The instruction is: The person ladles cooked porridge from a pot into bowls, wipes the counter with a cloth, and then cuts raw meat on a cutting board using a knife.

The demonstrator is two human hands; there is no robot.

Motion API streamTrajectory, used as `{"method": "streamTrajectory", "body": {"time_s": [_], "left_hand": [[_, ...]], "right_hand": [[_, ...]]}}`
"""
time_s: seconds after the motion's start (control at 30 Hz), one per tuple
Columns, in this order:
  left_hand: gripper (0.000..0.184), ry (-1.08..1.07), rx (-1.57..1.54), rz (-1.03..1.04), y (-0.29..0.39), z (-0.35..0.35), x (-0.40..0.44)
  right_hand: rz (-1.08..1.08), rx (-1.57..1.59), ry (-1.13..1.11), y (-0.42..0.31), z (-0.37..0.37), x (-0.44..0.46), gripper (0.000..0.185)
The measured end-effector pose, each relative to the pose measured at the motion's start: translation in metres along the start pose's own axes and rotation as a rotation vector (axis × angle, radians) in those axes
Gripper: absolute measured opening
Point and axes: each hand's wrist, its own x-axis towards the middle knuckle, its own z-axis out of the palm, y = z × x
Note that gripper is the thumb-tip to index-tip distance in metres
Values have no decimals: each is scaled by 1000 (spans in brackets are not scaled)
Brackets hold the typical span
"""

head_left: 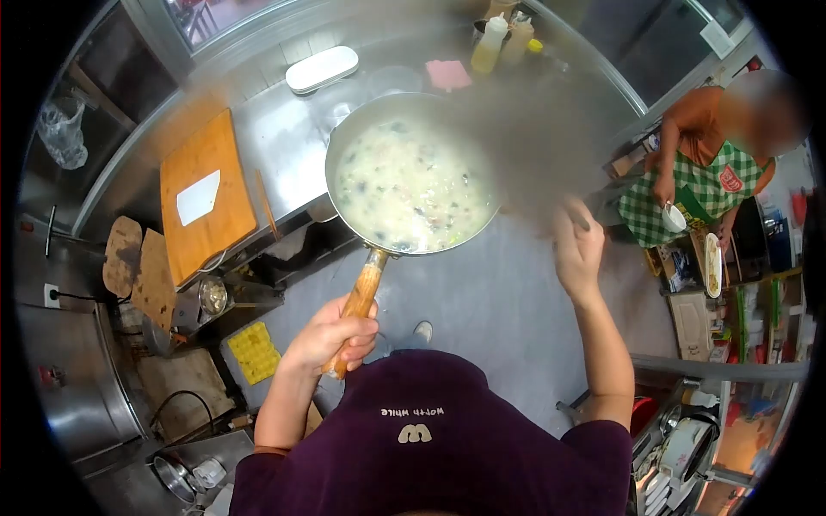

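A round metal pan (334, 168) with a wooden handle holds a thick, whitish soup (413, 185) with dark and green bits in it. My left hand (337, 337) is wrapped round the wooden handle, in front of my body. To the right of the pan, my right hand (578, 249) is raised with its fingers curled. A dark, slim piece shows at those fingers, but a grey blur beside them hides what it belongs to. The blur also covers part of the view beyond the pan's right rim.
On the steel counter (271, 142) are a wooden cutting board (225, 185) with a white sheet (199, 198), a white lidded box (322, 69), a pink cloth (448, 74) and a squeeze bottle (489, 47). At right, a person in a checked apron (688, 185) holds a white cup (673, 218) and an oblong dish (712, 265).
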Motion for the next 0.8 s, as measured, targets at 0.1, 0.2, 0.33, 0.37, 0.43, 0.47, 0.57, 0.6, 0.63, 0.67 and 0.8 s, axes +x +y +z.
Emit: {"method": "streamTrajectory", "body": {"time_s": [0.1, 0.2, 0.33, 0.37, 0.43, 0.47, 0.57, 0.6, 0.63, 0.67, 0.8], "left_hand": [[12, -9, -11, -7, -1, 0, 2], [12, 4, -50, 22, -7, -1, 4], [12, 29, -66, 73, -9, 1, 4], [11, 36, -58, 72, -9, 1, 4], [10, 53, -44, 71, -8, 2, 4], [10, 63, -50, 81, -7, 3, 5], [10, 76, -60, 99, 1, 1, 7], [10, 66, -62, 108, 3, -3, 8], [10, 60, -72, 108, 6, -4, 10], [10, 58, -76, 111, 10, -6, 12], [11, 52, -99, 113, 38, -24, 21]], "right_hand": [[273, 378, 108, 11, 2, -6, 21], [354, 537, 129, 11, 5, -1, 22], [230, 486, 48, 3, 11, 13, 23], [174, 437, 14, 2, 12, 15, 23], [-43, 315, -99, 2, 12, 22, 20], [-153, 243, -149, 4, 12, 29, 19], [-334, 88, -218, 11, 15, 52, 18], [-349, 60, -223, 19, 19, 60, 17], [-352, 32, -232, 25, 21, 66, 17], [-371, -48, -232, 29, 24, 69, 17], [1, 195, -120, 40, 57, 72, 16]]}}
